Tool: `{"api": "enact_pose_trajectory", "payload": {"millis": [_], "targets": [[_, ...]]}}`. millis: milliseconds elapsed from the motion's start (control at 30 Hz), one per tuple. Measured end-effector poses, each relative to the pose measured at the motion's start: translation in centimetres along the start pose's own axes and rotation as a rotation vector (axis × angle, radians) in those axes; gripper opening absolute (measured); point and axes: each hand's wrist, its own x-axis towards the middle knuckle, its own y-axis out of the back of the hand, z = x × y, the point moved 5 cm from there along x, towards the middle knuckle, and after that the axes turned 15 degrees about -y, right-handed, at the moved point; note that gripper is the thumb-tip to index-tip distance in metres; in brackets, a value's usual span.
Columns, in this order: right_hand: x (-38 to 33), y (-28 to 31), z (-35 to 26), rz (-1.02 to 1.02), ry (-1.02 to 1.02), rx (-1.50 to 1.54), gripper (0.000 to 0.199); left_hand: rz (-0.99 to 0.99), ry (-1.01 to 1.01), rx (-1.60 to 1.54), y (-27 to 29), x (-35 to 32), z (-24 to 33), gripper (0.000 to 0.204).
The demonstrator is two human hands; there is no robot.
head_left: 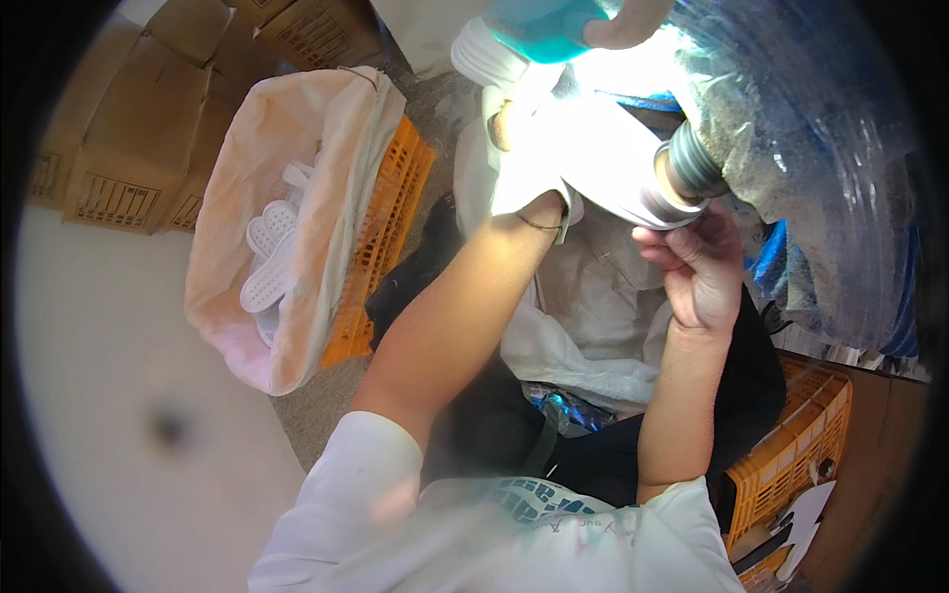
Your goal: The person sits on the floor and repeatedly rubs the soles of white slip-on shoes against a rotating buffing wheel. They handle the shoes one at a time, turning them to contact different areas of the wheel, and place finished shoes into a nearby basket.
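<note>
Strong glare washes out a long white piece [618, 173] in front of me, so its kind cannot be told. My left hand [529, 163] reaches up to it; the fingers are lost in the glare and the white material around them. A dark band circles my left wrist. My right hand [697, 262] is curled with thumb and fingers together at the lower right end of the white piece. Just above that hand, a grey ribbed cylinder [696, 160] sticks out from under clear plastic sheeting [791, 119]. A teal rounded object [544, 28] is at the top.
On the left, an orange crate [390, 227] with a pale liner [341, 178] holds several white perforated sole-shaped pieces [269, 272]. Cardboard boxes [138, 119] are stacked behind. White sacking [593, 336] lies below my hands. Another orange crate [791, 435] stands at lower right.
</note>
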Motion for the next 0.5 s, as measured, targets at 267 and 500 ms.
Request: {"api": "enact_pose_trajectory", "payload": {"millis": [267, 500], "targets": [[-3.5, -2.8, 2.2, 0.045, -0.025, -0.147, 0.090, 0.124, 0.032, 0.063, 2.5, -3.7, -0.5, 0.040], [-14.4, -1.3, 4.3, 0.315, -0.244, -0.176, 0.080, -0.135, 0.014, 0.068, -0.1, -7.2, 3.8, 0.041]]}}
